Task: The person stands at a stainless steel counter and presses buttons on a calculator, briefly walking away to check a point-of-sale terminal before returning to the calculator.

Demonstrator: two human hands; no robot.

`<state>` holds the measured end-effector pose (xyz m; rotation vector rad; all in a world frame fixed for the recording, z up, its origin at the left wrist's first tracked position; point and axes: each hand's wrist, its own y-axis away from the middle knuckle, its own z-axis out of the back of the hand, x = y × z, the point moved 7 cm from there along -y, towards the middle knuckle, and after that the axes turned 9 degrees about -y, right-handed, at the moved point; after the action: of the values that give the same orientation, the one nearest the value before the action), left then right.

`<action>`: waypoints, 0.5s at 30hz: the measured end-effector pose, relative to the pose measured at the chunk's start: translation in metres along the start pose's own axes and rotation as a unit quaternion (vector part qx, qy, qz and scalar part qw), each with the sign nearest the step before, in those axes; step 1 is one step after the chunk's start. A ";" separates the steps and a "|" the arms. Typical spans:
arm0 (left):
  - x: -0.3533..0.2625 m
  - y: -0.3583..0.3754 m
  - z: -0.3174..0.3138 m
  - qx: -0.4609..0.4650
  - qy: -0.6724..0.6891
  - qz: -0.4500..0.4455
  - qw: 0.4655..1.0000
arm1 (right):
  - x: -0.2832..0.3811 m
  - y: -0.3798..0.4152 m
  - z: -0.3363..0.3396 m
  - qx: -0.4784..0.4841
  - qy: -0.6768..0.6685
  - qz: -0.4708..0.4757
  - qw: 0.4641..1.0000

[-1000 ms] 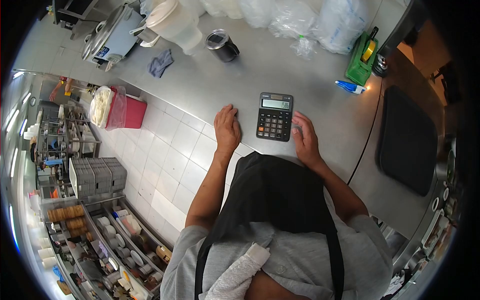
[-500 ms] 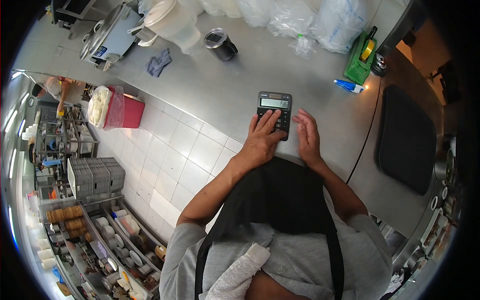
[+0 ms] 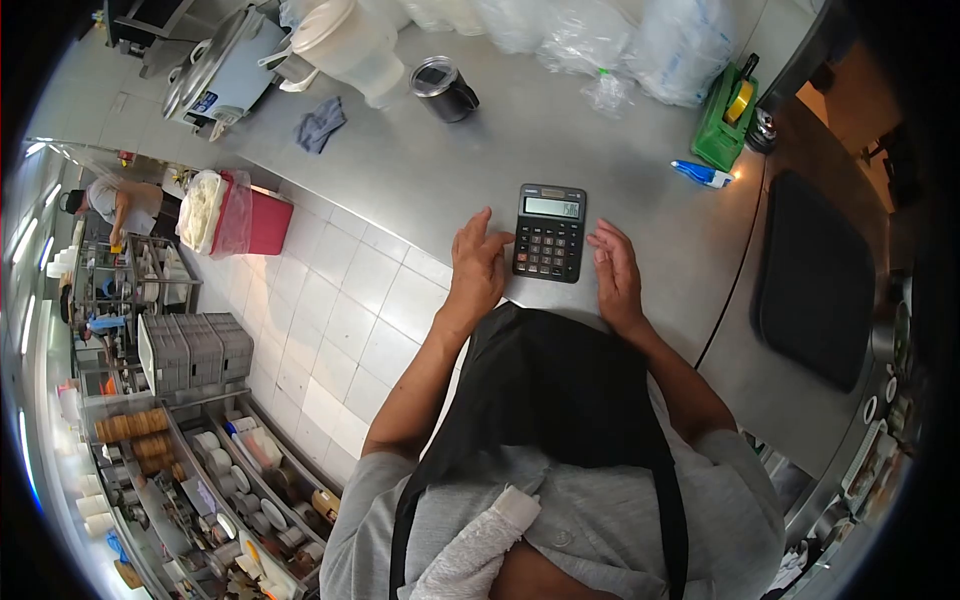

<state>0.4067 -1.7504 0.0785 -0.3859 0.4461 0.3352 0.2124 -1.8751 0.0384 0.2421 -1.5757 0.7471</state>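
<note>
My left hand [image 3: 478,262] moved off the calculator [image 3: 549,232], spread; my right hand [image 3: 617,272] lay open. Seemingly light and stiff, the calculator suited a side grip.

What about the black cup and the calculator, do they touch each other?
Apart. The head view shows a wide strip of bare metal counter between the black cup and the calculator.

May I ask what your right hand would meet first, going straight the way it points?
Probably the calculator, close beside the right hand, though depth and exact angle are hard to judge.
</note>
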 end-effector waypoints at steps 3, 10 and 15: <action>-0.013 0.010 -0.001 0.040 -0.029 -0.025 0.998 | -0.001 0.001 0.000 -0.003 0.003 0.003 1.000; -0.032 0.012 -0.010 0.081 -0.060 -0.039 0.994 | -0.003 0.000 0.000 0.003 0.008 0.007 1.000; -0.034 0.013 0.006 0.067 -0.029 -0.036 0.997 | 0.001 0.001 0.000 -0.001 0.014 0.012 1.000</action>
<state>0.3751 -1.7442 0.0959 -0.2607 0.3952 0.2453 0.2115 -1.8743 0.0386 0.2121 -1.5556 0.7649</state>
